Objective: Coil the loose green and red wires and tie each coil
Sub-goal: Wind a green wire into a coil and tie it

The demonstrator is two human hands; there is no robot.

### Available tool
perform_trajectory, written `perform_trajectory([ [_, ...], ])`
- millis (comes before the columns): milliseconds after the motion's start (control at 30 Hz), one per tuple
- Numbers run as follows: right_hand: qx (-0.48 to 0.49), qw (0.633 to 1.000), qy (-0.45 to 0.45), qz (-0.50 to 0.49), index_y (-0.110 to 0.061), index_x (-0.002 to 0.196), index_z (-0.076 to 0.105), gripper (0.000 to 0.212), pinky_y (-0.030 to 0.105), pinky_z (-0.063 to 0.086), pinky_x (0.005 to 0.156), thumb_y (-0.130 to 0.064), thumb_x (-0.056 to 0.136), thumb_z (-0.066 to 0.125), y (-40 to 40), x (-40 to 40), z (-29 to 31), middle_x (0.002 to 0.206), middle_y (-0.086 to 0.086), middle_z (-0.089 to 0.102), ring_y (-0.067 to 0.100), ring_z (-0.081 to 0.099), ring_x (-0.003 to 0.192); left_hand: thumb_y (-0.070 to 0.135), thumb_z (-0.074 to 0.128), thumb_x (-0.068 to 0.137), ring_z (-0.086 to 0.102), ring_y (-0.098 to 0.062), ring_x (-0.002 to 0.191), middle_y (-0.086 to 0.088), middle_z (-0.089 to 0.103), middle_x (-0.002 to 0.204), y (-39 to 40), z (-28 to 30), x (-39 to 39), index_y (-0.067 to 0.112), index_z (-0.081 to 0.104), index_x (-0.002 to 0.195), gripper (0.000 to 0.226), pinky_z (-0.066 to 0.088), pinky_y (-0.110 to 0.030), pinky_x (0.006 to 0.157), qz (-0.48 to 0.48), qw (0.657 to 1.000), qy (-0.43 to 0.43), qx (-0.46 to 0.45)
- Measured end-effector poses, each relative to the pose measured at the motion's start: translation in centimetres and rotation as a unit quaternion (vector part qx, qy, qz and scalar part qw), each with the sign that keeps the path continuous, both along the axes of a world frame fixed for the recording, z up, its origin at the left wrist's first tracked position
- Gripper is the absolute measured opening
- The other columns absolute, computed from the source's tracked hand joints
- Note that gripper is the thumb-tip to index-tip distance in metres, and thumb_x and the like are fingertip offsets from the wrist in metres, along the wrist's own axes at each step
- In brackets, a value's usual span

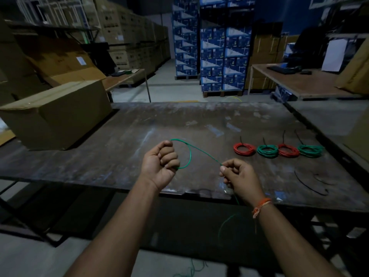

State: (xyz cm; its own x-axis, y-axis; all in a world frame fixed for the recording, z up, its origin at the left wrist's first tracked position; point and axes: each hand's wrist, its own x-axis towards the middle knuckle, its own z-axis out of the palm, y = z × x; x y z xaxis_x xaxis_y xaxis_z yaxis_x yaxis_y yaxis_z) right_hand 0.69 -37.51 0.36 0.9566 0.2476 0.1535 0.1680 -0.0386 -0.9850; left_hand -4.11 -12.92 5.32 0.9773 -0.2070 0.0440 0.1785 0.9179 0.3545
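A loose green wire (201,152) forms one loop over the metal table (123,140). My left hand (160,163) grips the loop in a curled fist. My right hand (238,174) pinches the wire's straight run between thumb and forefinger; from there the wire drops past the table's front edge toward the floor. At the right of the table lie tied coils in a row: a red coil (244,149), a green coil (267,150), a second red coil (288,150) and a second green coil (310,150), each with a black tie sticking up.
Loose black cable ties (311,184) lie at the table's front right. A large cardboard box (58,114) sits on the left end. Stacked blue cartons (211,47) and a second table (307,80) stand behind.
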Motion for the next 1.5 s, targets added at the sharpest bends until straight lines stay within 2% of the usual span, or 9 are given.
perform_trajectory([
  [167,-0.053,0.996,-0.043,-0.052,-0.012,0.087,0.068,0.013,0.020,0.045,0.049,-0.012,0.099,0.062,0.2,0.4,-0.9,0.074,0.003,0.071,0.007,0.055,0.053,0.021,0.041,0.100,0.018,-0.005,0.043,0.008,0.024,0.050,-0.2,-0.3,-0.3,0.013,0.058,0.078,0.029,0.020,-0.018,0.045,0.023,0.999,-0.002,0.027],
  [333,-0.180,0.977,-0.043,0.110,-0.012,0.089,0.069,0.015,0.026,0.052,0.060,-0.010,0.100,0.060,0.6,0.4,-2.3,0.069,-0.001,0.069,0.008,0.062,0.060,0.025,0.030,0.108,0.025,-0.007,0.037,0.005,0.031,0.045,1.6,-0.3,0.1,0.015,0.057,0.073,0.045,0.019,-0.017,0.044,0.087,0.996,0.011,0.016],
  [567,-0.025,0.996,-0.083,-0.025,-0.014,0.095,0.070,0.017,0.025,0.045,0.056,-0.012,0.103,0.055,3.5,0.5,-0.8,0.067,-0.002,0.061,0.011,0.054,0.061,0.029,0.036,0.107,0.028,-0.006,0.035,0.006,0.028,0.044,3.7,-0.6,0.9,0.016,0.055,0.068,0.045,0.013,-0.017,0.047,0.125,0.990,0.036,0.055],
  [733,-0.269,0.949,-0.126,0.103,-0.017,0.086,0.070,0.018,0.034,0.050,0.066,-0.015,0.100,0.060,4.5,1.4,-1.6,0.066,-0.003,0.065,-0.001,0.057,0.060,0.028,0.036,0.108,0.028,-0.006,0.034,0.005,0.028,0.044,5.3,-0.4,1.2,0.015,0.056,0.068,0.046,0.014,-0.016,0.046,0.127,0.989,0.039,0.062],
  [967,-0.242,0.959,-0.069,0.128,-0.018,0.084,0.068,0.022,0.030,0.053,0.069,-0.006,0.100,0.059,4.4,1.6,-2.7,0.069,-0.003,0.067,0.002,0.063,0.066,0.020,0.040,0.103,0.028,-0.006,0.036,0.006,0.028,0.046,8.2,-0.5,1.5,0.016,0.055,0.074,0.033,0.020,-0.018,0.042,0.146,0.989,0.031,0.026],
  [1100,-0.179,0.979,-0.086,0.039,-0.017,0.098,0.066,0.014,0.024,0.052,0.065,-0.004,0.098,0.060,6.2,0.9,-2.2,0.071,0.002,0.069,0.002,0.064,0.064,0.023,0.032,0.109,0.029,-0.006,0.037,0.006,0.029,0.047,8.7,-0.4,1.9,0.015,0.057,0.074,0.043,0.020,-0.018,0.044,0.138,0.990,0.034,0.002],
  [1233,-0.195,0.967,-0.157,-0.045,-0.022,0.083,0.064,0.018,0.028,0.051,0.063,-0.007,0.094,0.066,7.1,0.3,-1.9,0.071,-0.007,0.069,0.005,0.065,0.067,0.021,0.034,0.108,0.029,-0.006,0.037,0.006,0.029,0.047,9.8,0.0,2.1,0.016,0.053,0.077,0.037,0.020,-0.017,0.043,0.150,0.987,0.048,0.026],
  [1400,-0.232,0.913,-0.334,0.035,-0.017,0.088,0.071,0.007,0.030,0.049,0.068,-0.021,0.093,0.068,9.7,-0.8,2.1,0.077,-0.006,0.064,0.010,0.060,0.074,0.024,0.034,0.108,0.041,-0.003,0.043,0.009,0.041,0.054,8.9,0.4,2.0,0.015,0.051,0.083,0.032,0.038,-0.015,0.044,0.166,0.972,0.072,0.149],
  [1500,-0.251,0.877,-0.405,0.065,-0.015,0.087,0.072,0.022,0.022,0.039,0.067,-0.034,0.096,0.062,11.6,-1.2,4.6,0.077,-0.003,0.058,0.011,0.051,0.074,0.023,0.036,0.107,0.057,-0.008,0.050,0.003,0.053,0.060,7.8,0.3,1.9,0.013,0.053,0.086,0.029,0.049,-0.016,0.049,0.174,0.957,0.063,0.224],
])
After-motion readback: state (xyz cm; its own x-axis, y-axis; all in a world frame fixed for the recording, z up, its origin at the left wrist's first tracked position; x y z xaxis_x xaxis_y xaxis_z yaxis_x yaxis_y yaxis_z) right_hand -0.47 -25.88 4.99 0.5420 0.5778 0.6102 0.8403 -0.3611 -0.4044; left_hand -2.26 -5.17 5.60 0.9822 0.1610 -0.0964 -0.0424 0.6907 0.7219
